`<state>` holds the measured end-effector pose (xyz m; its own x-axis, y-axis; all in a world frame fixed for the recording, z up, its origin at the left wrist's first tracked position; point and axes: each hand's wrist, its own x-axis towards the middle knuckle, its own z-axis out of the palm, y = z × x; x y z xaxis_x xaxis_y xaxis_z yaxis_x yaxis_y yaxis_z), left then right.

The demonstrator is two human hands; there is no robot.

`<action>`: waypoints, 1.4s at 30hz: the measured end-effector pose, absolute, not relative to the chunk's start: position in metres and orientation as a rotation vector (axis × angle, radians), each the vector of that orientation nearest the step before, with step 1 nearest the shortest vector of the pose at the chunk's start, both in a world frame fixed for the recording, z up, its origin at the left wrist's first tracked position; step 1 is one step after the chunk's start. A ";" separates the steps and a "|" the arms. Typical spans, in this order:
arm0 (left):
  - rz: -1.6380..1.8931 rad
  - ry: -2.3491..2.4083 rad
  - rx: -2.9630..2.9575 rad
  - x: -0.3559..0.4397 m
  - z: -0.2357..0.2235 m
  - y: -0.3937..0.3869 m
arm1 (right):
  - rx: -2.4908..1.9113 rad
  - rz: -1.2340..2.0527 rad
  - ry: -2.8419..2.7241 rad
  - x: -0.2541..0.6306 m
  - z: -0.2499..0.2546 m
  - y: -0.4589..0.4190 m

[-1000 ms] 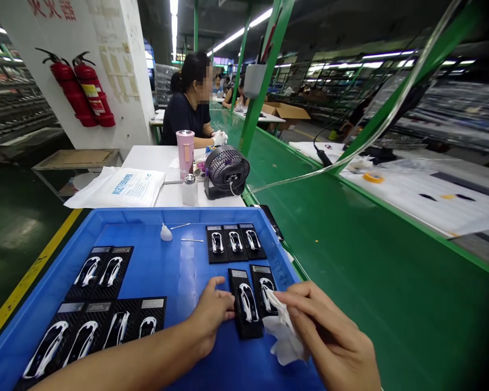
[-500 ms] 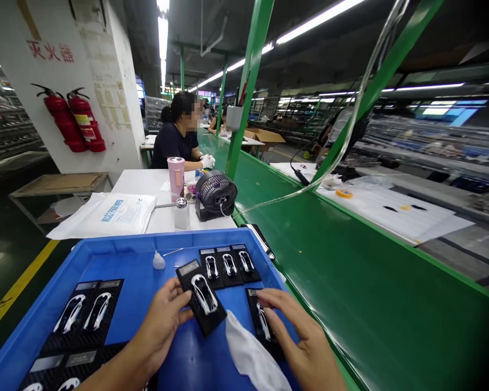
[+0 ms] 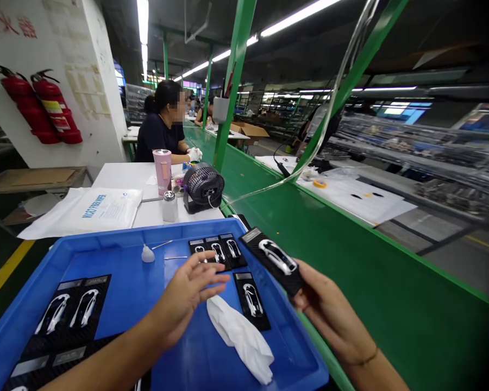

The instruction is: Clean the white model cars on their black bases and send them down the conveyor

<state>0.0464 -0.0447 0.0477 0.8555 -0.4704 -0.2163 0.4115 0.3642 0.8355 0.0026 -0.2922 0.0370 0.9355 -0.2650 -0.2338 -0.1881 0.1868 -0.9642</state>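
My right hand (image 3: 330, 312) grips a black rectangular plaque (image 3: 272, 259) with a white-and-black model car on it, tilted above the right rim of the blue tray (image 3: 118, 233). Fingers spread, my left hand (image 3: 191, 296) hovers over the tray and holds nothing. Below and right of it lies a crumpled white cloth (image 3: 240, 338). A single car plaque (image 3: 251, 301) rests beside the cloth. Three more plaques (image 3: 218, 251) stand in a row at the tray's back right, partly behind my left fingers. Further plaques (image 3: 71, 309) lie on the left side, some hidden by my left forearm.
A white squeeze bulb (image 3: 147, 253) and thin swabs (image 3: 175, 257) lie in the tray. Behind it are a black fan (image 3: 204, 187), a pink tumbler (image 3: 162, 172), a glass bottle (image 3: 170, 207) and a wiper pack (image 3: 106, 207). A green conveyor (image 3: 350, 260) runs along the right; a gloved co-worker (image 3: 158, 130) sits beyond.
The plaque that my left hand held is now in my right hand, up and to the right over the tray rim. My left hand has opened. The view has shifted right.
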 end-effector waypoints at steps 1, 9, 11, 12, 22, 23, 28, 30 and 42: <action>-0.568 -0.033 1.083 0.049 0.044 -0.038 | -1.412 -0.095 0.421 0.008 0.035 -0.311; -0.602 0.171 1.265 0.051 0.019 0.016 | -1.727 -0.285 0.893 0.054 -0.014 -0.436; -0.620 0.207 1.279 0.049 0.015 0.023 | -1.856 -0.338 0.956 0.053 -0.019 -0.450; -0.623 0.221 1.280 0.048 0.013 0.026 | -1.930 -0.373 0.960 0.051 -0.018 -0.452; -0.740 0.215 1.263 0.046 -0.001 0.013 | -2.728 0.017 -0.024 -0.007 -0.007 -0.293; -0.751 0.212 1.263 0.045 -0.002 0.014 | -2.798 0.072 -0.074 -0.010 -0.011 -0.277; -0.755 0.243 1.245 0.039 -0.011 0.034 | -3.087 0.121 -0.052 -0.005 -0.036 -0.251; -0.752 0.264 1.231 0.037 -0.014 0.041 | -3.149 0.080 -0.041 -0.002 -0.043 -0.253; -0.811 0.163 1.205 0.020 -0.018 0.019 | -3.024 -0.494 -0.278 -0.010 -0.012 -0.245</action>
